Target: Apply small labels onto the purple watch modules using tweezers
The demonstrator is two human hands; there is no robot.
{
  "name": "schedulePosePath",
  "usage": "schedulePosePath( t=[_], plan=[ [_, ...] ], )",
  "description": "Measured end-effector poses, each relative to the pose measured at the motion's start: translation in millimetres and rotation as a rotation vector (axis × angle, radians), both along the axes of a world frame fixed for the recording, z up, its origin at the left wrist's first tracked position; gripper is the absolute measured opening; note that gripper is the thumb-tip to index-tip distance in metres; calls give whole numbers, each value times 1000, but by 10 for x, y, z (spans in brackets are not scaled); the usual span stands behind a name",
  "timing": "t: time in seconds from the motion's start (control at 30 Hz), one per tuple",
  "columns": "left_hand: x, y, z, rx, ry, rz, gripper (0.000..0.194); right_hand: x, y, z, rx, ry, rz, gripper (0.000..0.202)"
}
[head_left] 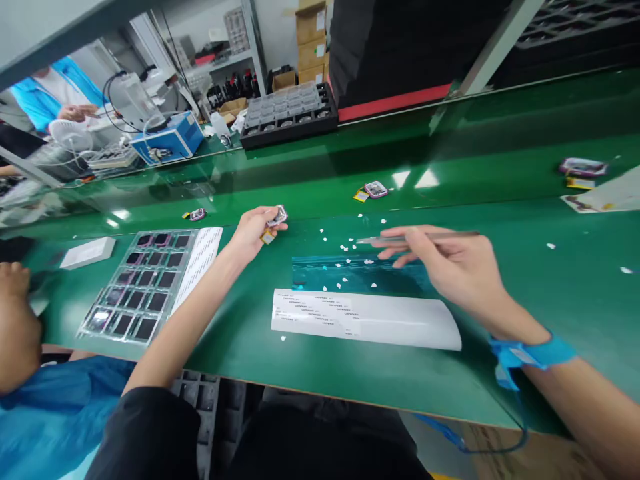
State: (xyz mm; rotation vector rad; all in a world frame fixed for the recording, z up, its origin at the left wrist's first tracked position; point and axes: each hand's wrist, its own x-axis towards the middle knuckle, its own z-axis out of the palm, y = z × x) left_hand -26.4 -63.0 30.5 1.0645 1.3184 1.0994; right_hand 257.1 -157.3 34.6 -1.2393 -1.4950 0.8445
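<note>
Left hand [256, 230] is raised just over the green bench [240, 347], fingers pinched around a small watch-like module [278, 215] with a yellow tab [268, 237] hanging below it. Module sits at the fingertips, near the far edge of the bench, clear of the surface.

Right hand [445, 263] is closed on slim metal tweezers [415, 237], held nearly flat, tip pointing left towards the left hand. Tip hovers above scattered small white bits [345, 248] and a blue transparent film sheet [360, 273] lying on the bench. Tweezers and module are apart, not touching. Blue wrist strap [530, 353] on the right wrist, with its cord trailing below the bench edge.

Just in front of the film: a white label sheet [365, 320] with printed rows at its left end. Left of the left arm: a clear tray [143, 280] of dark square parts in rows, with a printed paper [200, 260] along its right side.

On the conveyor belt [450, 153] behind: one module with yellow tab [373, 191] mid belt, another smaller one [196, 215] further left, one more [583, 168] far right.

Far left, another person's hand [15, 280] and blue sleeve [55, 407]. Black tray stack [290, 113] and blue device [170, 139] beyond the belt.
</note>
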Motion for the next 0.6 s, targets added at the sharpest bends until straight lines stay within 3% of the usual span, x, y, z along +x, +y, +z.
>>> schedulePosePath(
  t=[0.13,0.33,0.4,0.5,0.53,0.6],
  plan=[
    [-93,-106,-89,47,83,-48,12,-15,-59,-140,-12,-57,113,46],
    [-197,-328,-102,345,342,101,6,-17,-107,-168,-32,-90,253,53],
    [-156,-483,-79,519,501,-26,5,-23,-113,-167,-60,-105,299,54],
    [-79,-695,-89,700,700,-333,12,-28,-120,-180,-159,-111,354,55],
    [-69,-722,-110,699,746,-372,12,-27,-123,-188,-182,-115,371,56],
    [-93,-691,-172,625,815,-331,9,-21,-129,-204,-207,-132,399,56]
  ],
)
